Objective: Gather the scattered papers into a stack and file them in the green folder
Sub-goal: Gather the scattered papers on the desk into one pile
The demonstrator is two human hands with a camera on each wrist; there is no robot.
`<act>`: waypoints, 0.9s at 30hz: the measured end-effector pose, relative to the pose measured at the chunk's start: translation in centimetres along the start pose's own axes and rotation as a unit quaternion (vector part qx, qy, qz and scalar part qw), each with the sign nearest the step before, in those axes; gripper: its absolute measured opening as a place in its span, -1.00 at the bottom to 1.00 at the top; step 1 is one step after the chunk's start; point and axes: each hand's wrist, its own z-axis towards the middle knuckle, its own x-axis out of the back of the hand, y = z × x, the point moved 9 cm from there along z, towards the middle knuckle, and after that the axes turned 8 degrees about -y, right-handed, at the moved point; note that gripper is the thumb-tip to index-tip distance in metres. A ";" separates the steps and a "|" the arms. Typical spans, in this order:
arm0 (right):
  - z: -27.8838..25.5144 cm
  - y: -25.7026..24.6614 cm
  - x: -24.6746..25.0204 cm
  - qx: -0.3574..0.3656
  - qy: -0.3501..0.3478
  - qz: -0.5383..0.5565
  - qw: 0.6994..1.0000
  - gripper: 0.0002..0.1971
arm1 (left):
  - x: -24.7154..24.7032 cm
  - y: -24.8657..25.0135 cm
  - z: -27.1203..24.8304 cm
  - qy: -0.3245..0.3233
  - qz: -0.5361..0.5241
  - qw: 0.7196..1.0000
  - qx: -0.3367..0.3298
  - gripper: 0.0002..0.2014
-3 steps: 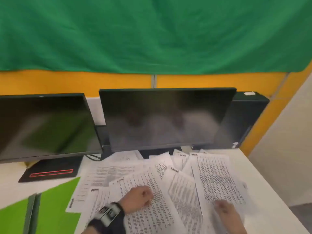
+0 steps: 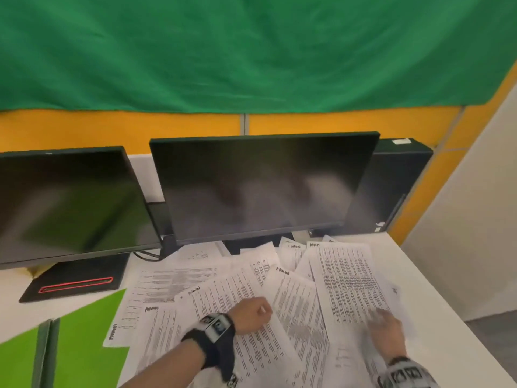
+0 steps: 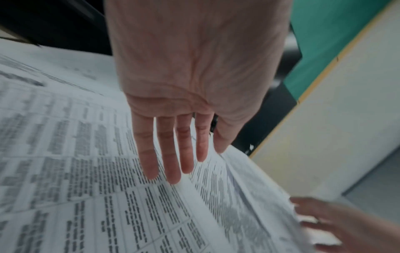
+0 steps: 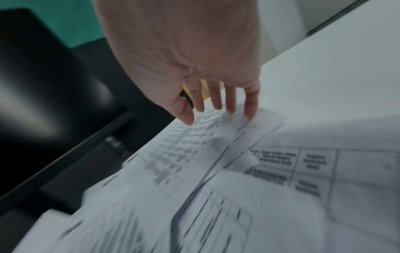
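Several printed white papers [image 2: 347, 278] lie fanned and overlapping across the white desk [image 2: 419, 278]. The green folder [image 2: 84, 340] lies open at the lower left, its dark spine toward me. One sheet overlaps its right edge. My left hand [image 2: 251, 313] is over the middle sheets. In the left wrist view its straight fingers [image 3: 171, 164] touch a printed page [image 3: 75, 154]. My right hand [image 2: 384, 327], blurred, rests with spread fingers on the rightmost sheets. In the right wrist view its fingertips [image 4: 216, 104] touch the paper edges [image 4: 194, 140]. Neither hand holds a sheet.
Two dark monitors [image 2: 260, 186] [image 2: 64, 203] stand close behind the papers, the left one on a red-trimmed base [image 2: 75, 284]. A black computer case [image 2: 391, 186] stands at the back right. The desk's right edge [image 2: 436, 309] drops to the floor.
Both hands have slid a little farther forward over the papers; the sheets themselves lie about as before.
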 end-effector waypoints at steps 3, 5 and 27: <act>0.3 1.3 2.7 -0.124 0.056 -0.053 0.989 -0.31 | -1.3 1.2 3.9 0.033 0.081 0.996 0.032 -0.61; 0.3 1.9 2.6 -0.147 0.033 -0.074 0.986 -0.18 | -0.8 0.5 5.2 0.097 0.121 0.984 0.082 -0.51; -8.0 6.0 -3.2 -0.174 -0.111 0.355 0.912 -0.96 | 6.0 -17.5 -3.0 0.245 -0.062 0.893 0.374 0.26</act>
